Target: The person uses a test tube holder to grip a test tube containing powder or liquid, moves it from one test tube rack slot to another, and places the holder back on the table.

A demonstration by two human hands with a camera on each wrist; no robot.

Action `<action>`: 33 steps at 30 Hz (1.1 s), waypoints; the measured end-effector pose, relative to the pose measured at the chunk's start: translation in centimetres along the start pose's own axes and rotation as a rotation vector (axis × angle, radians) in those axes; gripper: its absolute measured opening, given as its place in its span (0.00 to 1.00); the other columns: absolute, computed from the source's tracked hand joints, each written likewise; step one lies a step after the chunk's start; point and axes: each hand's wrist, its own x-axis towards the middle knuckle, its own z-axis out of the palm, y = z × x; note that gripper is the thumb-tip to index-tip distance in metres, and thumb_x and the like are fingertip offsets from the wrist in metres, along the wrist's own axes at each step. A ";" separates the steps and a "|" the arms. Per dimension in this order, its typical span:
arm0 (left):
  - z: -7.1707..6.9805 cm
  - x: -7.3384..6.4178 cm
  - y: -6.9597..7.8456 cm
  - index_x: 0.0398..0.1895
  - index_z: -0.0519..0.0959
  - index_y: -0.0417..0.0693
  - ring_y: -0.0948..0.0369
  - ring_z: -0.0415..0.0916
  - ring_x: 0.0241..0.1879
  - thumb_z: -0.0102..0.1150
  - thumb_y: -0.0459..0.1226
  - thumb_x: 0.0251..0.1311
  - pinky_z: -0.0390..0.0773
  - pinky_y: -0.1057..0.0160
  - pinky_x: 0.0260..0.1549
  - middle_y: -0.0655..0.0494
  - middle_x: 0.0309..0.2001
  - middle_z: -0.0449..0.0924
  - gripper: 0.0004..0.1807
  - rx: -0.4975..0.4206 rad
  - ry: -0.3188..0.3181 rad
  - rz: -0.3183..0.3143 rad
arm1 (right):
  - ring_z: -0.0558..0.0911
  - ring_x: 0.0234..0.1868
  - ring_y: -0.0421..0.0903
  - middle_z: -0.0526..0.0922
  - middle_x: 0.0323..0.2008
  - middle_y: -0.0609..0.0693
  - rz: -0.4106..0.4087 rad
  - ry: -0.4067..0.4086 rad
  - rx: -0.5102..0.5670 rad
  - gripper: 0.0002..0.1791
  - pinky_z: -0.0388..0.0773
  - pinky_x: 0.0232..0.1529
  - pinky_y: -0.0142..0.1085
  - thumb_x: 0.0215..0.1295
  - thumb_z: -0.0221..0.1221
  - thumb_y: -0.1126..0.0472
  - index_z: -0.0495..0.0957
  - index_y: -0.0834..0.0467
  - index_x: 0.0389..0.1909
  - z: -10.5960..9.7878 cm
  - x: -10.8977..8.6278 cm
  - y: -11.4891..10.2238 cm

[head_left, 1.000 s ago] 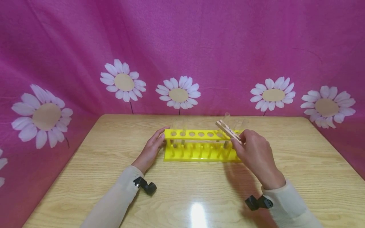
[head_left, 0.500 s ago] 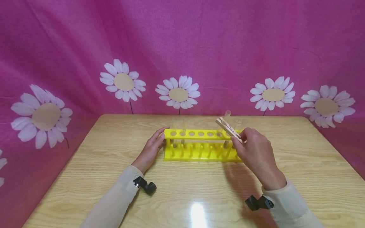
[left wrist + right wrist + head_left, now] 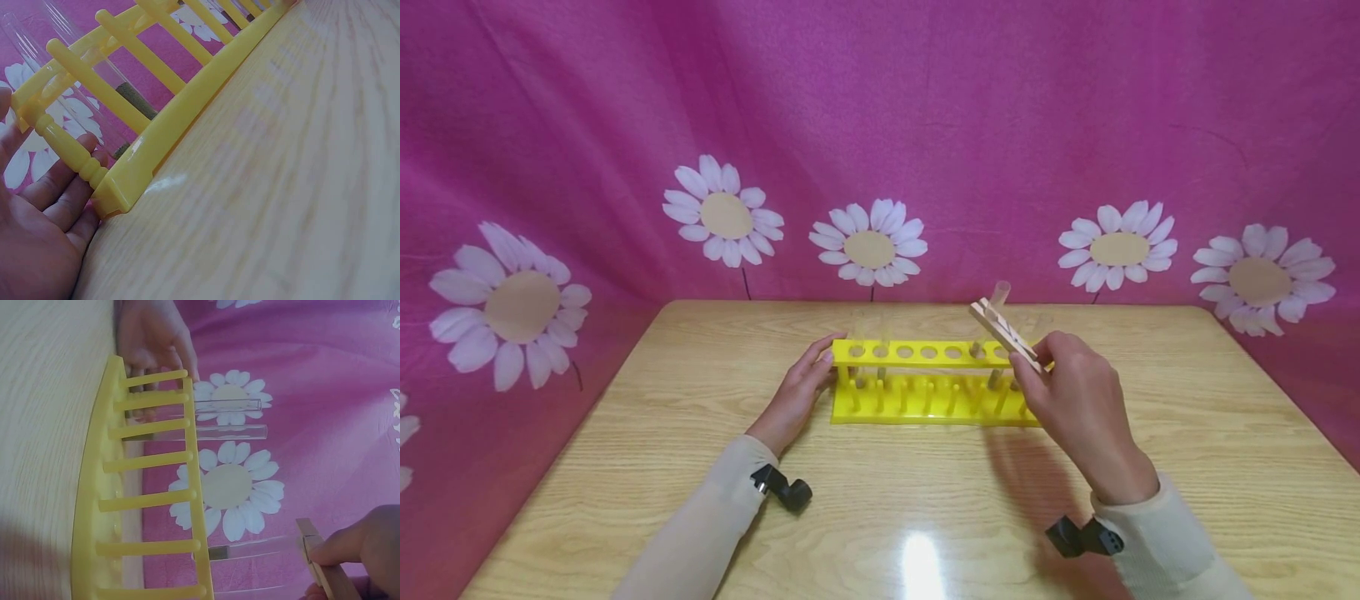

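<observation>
In the head view a yellow test tube rack (image 3: 917,362) stands on the table. My left hand (image 3: 790,404) holds its left end, with fingers behind the end post (image 3: 69,147) in the left wrist view. My right hand (image 3: 1078,400) pinches a wooden test tube clamp (image 3: 1004,335) over the rack's right part. The clamp's tip grips a glass test tube (image 3: 1000,293) near its top. In the right wrist view this tube (image 3: 269,545) has dark matter (image 3: 219,552) at its bottom, level with the rack's top bar (image 3: 201,531).
Two more test tubes (image 3: 231,432) stand in the rack's left holes, each with a little dark matter at the bottom. Other tubes (image 3: 1042,321) stand at the right end, partly behind my right hand. A pink cloth (image 3: 970,150) with daisies hangs behind the wooden table (image 3: 865,517).
My right hand has raised the clamp slightly, and the gripped test tube has risen with it out of the rack. My left hand has stayed at the rack's left end.
</observation>
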 end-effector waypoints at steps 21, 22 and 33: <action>-0.2 0.2 -0.4 0.70 0.64 0.58 0.56 0.58 0.68 0.39 0.48 0.75 0.56 0.48 0.68 0.56 0.70 0.60 0.23 -0.019 0.002 -0.006 | 0.71 0.22 0.47 0.75 0.27 0.55 -0.042 0.079 0.019 0.13 0.72 0.16 0.31 0.60 0.66 0.59 0.75 0.65 0.33 0.2 -0.3 -0.6; -0.2 0.2 -0.4 0.69 0.65 0.59 0.56 0.58 0.68 0.40 0.49 0.75 0.56 0.48 0.68 0.57 0.70 0.61 0.23 -0.014 0.004 -0.004 | 0.71 0.22 0.47 0.75 0.27 0.55 -0.042 0.081 0.019 0.13 0.72 0.16 0.31 0.60 0.66 0.59 0.75 0.65 0.33 0.2 -0.3 -0.6; -0.2 0.2 -0.6 0.70 0.64 0.55 0.57 0.59 0.67 0.41 0.50 0.74 0.57 0.48 0.67 0.57 0.70 0.61 0.24 -0.017 0.009 0.018 | 0.70 0.23 0.47 0.74 0.27 0.54 -0.044 0.074 0.029 0.13 0.72 0.17 0.32 0.61 0.66 0.58 0.75 0.64 0.34 0.5 -0.5 -0.9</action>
